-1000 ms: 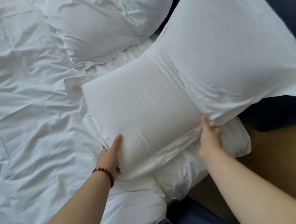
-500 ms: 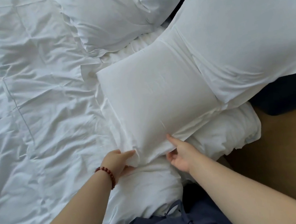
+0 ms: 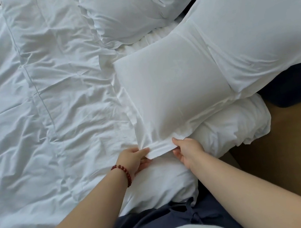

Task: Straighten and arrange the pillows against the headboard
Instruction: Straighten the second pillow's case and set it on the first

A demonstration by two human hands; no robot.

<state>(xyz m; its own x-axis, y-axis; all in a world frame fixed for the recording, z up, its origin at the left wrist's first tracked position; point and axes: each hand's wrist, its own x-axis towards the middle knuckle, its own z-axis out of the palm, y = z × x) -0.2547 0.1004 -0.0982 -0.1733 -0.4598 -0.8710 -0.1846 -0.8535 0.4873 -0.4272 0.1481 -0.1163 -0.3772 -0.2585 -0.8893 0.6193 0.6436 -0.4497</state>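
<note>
left hand (image 3: pixel 132 157) pinches flap of white rectangular cotton pillow (image 3: pixel 173 89) | right hand (image 3: pixel 188 150) pinches same flap | crumpled white duvet (image 3: pixel 39 101) beneath

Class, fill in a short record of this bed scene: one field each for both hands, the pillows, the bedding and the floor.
Left hand: pinches the pillowcase hem; beaded bracelet on wrist
Right hand: pinches the same hem
Near pillow: lies flat, overlapped by the second pillow
Third pillow: farther up the bed, creased
Duvet: white, wrinkled
Floor: wooden, right of the bed
</note>
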